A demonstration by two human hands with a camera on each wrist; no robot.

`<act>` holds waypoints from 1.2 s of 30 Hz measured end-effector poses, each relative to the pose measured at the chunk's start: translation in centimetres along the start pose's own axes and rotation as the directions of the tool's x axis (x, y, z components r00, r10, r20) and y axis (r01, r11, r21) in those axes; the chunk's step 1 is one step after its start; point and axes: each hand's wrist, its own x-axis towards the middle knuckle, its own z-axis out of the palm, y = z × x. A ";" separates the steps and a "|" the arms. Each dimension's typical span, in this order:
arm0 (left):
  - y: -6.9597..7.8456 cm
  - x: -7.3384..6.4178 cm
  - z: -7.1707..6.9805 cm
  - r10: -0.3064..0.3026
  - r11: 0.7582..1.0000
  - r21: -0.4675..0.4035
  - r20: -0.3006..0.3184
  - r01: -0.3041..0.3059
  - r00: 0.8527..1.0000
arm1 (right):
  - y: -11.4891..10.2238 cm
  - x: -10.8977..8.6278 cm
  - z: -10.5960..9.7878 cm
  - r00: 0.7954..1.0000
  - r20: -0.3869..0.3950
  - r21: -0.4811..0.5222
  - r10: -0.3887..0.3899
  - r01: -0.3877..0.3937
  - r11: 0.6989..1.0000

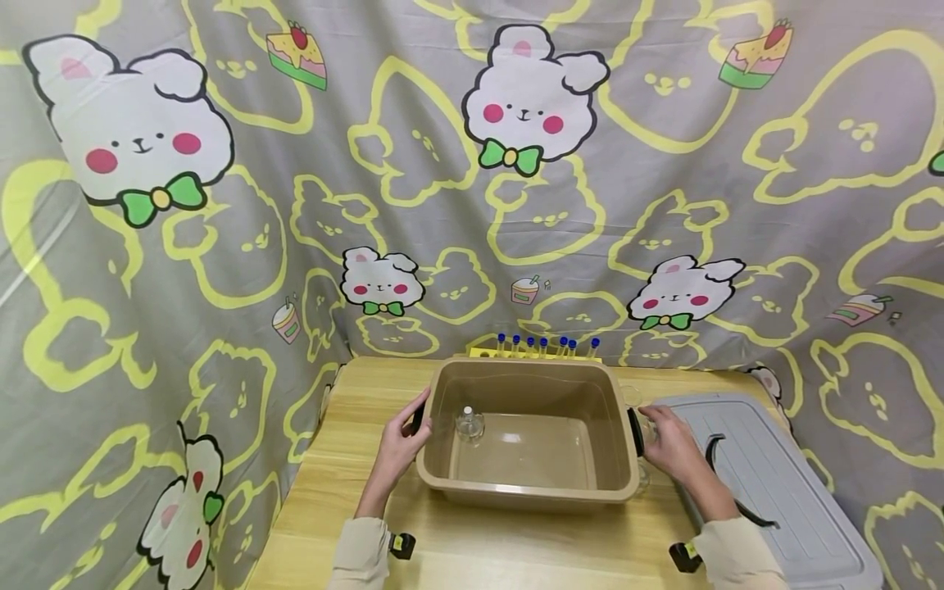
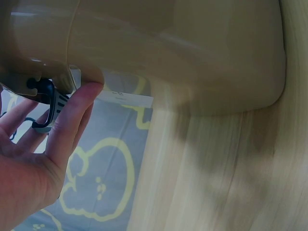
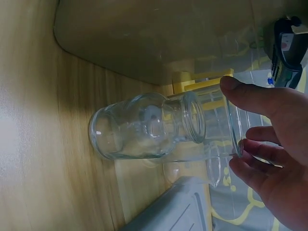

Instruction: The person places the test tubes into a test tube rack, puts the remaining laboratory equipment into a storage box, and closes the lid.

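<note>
A brown plastic storage bin (image 1: 527,492) stands between my hands, a round clear flask (image 1: 469,424) with a white top inside it. My left hand (image 1: 406,438) is at the bin's left end; in the left wrist view its thumb and fingers close round the black handle (image 2: 54,103). Outside the right end, my right hand (image 3: 279,149) holds a glass beaker (image 3: 219,113) at the rim, thumb on one side and fingertips on the other. A clear wide-necked glass bottle (image 3: 139,126) stands before the beaker. The right black handle (image 1: 637,432) is just beside this hand.
Behind the bin is a yellow rack (image 1: 483,353) of blue-capped tubes. A grey lid (image 1: 782,475) with black handles lies at the right of the wooden table (image 1: 516,549). A patterned curtain (image 1: 413,221) surrounds the back and sides.
</note>
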 end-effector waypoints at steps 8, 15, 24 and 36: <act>2.2 -0.3 0.0 -0.010 1.000 0.002 0.023 0.010 1.000 | -0.2 0.0 0.3 0.999 0.035 -0.007 0.020 -0.020 1.000; 0.1 0.0 0.0 -0.006 1.000 -0.004 0.002 0.006 1.000 | -0.4 0.1 0.2 0.998 0.056 -0.017 0.022 -0.021 1.000; 0.6 -0.1 0.0 0.022 1.000 0.000 0.004 -0.022 1.000 | -0.5 0.3 0.3 0.996 0.083 -0.041 0.037 -0.033 0.999; 3.0 -0.6 0.2 0.055 0.998 0.035 -0.020 -0.055 0.998 | -1.0 0.0 -0.1 0.996 0.061 -0.030 0.058 -0.056 0.998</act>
